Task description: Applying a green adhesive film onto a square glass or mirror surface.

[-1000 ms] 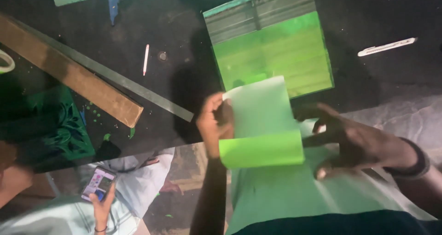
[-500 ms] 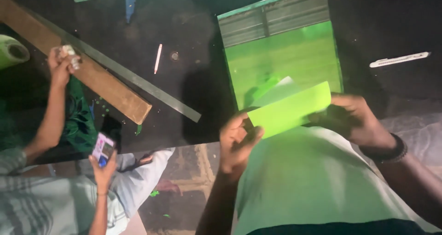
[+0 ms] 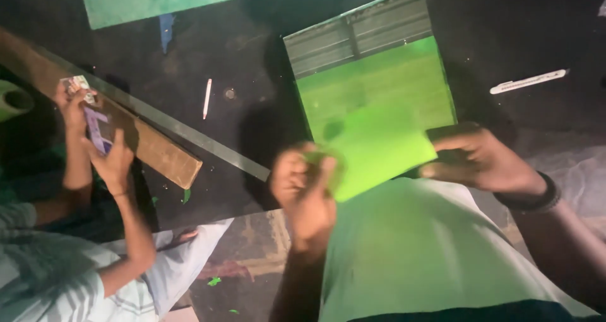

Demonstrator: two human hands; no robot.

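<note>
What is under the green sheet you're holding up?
Under the green sheet shows a green stack on the dark table. The stack's near edge is covered.

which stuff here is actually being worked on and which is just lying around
In hand:
left hand and right hand holding the green sheet
green stack just behind it

Lying about:
wooden plank
metal ruler
white stick
white strip

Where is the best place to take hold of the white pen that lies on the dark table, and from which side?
Grip the white pen at its middle, coming from straight above with the fingers closing across its thin width. It lies flat and alone on the dark table, nearly upright in the picture, with bare surface on both long sides. The metal ruler and the wooden strip lie lower, apart from it.
</note>
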